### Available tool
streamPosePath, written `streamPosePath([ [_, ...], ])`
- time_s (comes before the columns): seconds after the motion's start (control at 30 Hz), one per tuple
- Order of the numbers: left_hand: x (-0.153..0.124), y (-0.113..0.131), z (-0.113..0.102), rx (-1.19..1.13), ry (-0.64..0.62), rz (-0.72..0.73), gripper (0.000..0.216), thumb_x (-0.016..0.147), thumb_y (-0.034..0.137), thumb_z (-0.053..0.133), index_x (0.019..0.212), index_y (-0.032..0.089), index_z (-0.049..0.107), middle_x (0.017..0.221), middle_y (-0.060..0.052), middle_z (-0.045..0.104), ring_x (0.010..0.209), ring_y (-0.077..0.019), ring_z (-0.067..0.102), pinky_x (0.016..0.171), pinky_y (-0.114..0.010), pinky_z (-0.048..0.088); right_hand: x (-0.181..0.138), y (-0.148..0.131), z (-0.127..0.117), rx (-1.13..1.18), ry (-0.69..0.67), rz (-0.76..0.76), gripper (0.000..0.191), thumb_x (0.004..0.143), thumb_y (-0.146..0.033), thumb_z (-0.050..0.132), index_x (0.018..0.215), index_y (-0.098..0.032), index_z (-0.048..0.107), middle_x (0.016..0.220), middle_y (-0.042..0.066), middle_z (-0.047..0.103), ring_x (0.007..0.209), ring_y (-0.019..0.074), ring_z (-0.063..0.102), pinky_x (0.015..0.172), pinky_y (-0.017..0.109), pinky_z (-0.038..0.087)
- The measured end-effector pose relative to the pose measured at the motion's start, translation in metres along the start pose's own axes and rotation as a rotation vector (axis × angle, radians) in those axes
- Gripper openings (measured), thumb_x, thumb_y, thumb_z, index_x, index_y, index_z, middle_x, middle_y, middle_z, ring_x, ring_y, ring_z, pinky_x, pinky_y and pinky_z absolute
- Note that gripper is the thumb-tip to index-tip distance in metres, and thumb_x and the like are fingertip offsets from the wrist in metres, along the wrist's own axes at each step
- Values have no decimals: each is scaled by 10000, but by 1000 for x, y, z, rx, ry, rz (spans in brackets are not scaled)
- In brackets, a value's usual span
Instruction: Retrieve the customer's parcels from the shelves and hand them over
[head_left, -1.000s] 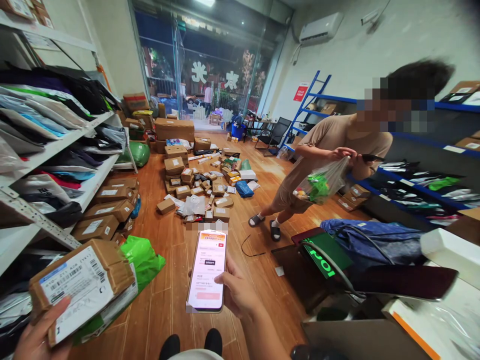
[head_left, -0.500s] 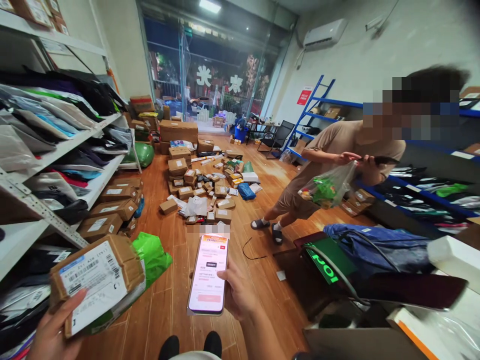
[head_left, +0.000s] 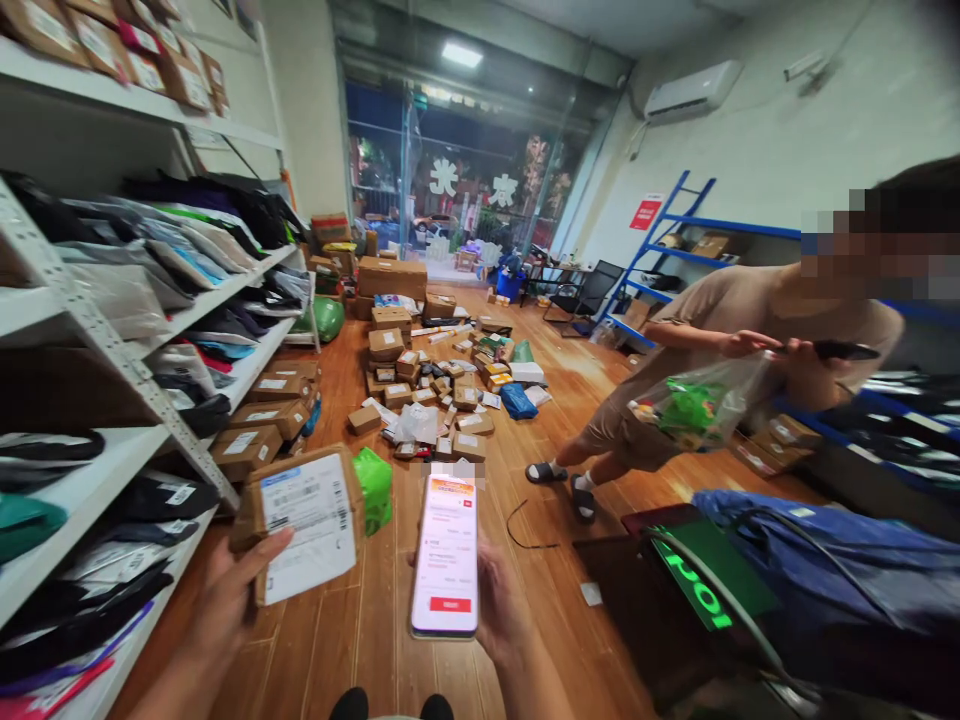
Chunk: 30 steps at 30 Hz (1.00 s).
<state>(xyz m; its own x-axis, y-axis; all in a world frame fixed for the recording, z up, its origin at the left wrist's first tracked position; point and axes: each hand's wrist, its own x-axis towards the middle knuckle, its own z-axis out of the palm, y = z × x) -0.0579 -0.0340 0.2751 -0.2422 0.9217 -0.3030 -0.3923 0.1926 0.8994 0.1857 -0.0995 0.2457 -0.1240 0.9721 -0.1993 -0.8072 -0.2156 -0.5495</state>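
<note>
Head view. Item 1: my left hand closed round a labelled parcel, near left, green bag behind it. Item 2: my right hand gripping a phone, near centre, screen lit. I judge: tilt label flat toward phone, both steady. Far: co-worker, floor boxes.
</note>
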Motion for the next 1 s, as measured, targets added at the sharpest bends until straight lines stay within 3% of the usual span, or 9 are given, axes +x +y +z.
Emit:
streamPosePath([
  [0.1, 1, 0, 6, -21, -88, -3, 978, 308, 376, 957, 1189, 142, 601, 853, -86, 776, 823, -347, 731, 601, -318, 635, 3, 2, -2, 163, -119, 100, 580, 623, -552, 808, 1040, -160, 714, 1158, 94, 729, 984, 270, 712, 839, 364, 556],
  [0.2, 3, 1, 11, 12, -156, 27, 906, 350, 432, 958, 1120, 111, 604, 918, -125, 770, 881, -351, 723, 691, -354, 637, 7, 5, -3, 241, -202, 131, 582, 612, -571, 814, 1026, -172, 728, 1198, 114, 709, 1015, 276, 699, 890, 428, 550],
  [0.27, 6, 1, 12, 29, -205, 38, 852, 396, 458, 949, 1091, 101, 609, 969, -144, 763, 929, -353, 715, 777, -383, 630, 12, 9, -3, 234, -150, 121, 531, 600, -530, 836, 974, -165, 741, 1118, 114, 740, 936, 246, 714, 884, 424, 557],
  [0.37, 14, 1, 13, 22, -273, 46, 897, 463, 443, 938, 1220, 140, 565, 1106, -131, 738, 1036, -343, 689, 901, -408, 595, 23, 17, -6, 144, 27, 74, 544, 502, -477, 894, 902, -137, 752, 918, 109, 775, 772, 221, 725, 738, 341, 581],
  [0.43, 18, 3, 16, 9, -308, 12, 944, 479, 435, 934, 1284, 161, 526, 1132, -123, 731, 1057, -344, 681, 913, -423, 588, 33, 22, -10, 41, 178, 33, 597, 419, -443, 931, 887, -120, 749, 825, 112, 773, 679, 213, 718, 655, 300, 568],
  [0.53, 22, 10, 25, -12, -350, -73, 922, 459, 439, 937, 1232, 141, 532, 1027, -121, 756, 975, -346, 706, 856, -431, 605, 46, 27, -18, -23, 326, -19, 627, 337, -417, 957, 846, -122, 740, 830, 131, 773, 688, 228, 727, 671, 309, 577],
  [0.8, 32, 22, 53, 35, -570, -109, 704, 480, 446, 920, 1039, 138, 623, 971, -111, 765, 904, -318, 716, 792, -388, 610, 57, 36, -21, 65, 389, -75, 639, 268, -399, 956, 792, -97, 752, 758, 126, 765, 625, 212, 713, 603, 277, 559],
  [1.0, 42, 20, 74, 71, -638, -210, 669, 446, 439, 930, 981, 137, 667, 920, -105, 770, 838, -312, 726, 721, -361, 614, 48, 43, -37, 60, 412, -185, 590, 384, -372, 949, 860, -99, 733, 791, 119, 769, 662, 231, 717, 613, 302, 552],
])
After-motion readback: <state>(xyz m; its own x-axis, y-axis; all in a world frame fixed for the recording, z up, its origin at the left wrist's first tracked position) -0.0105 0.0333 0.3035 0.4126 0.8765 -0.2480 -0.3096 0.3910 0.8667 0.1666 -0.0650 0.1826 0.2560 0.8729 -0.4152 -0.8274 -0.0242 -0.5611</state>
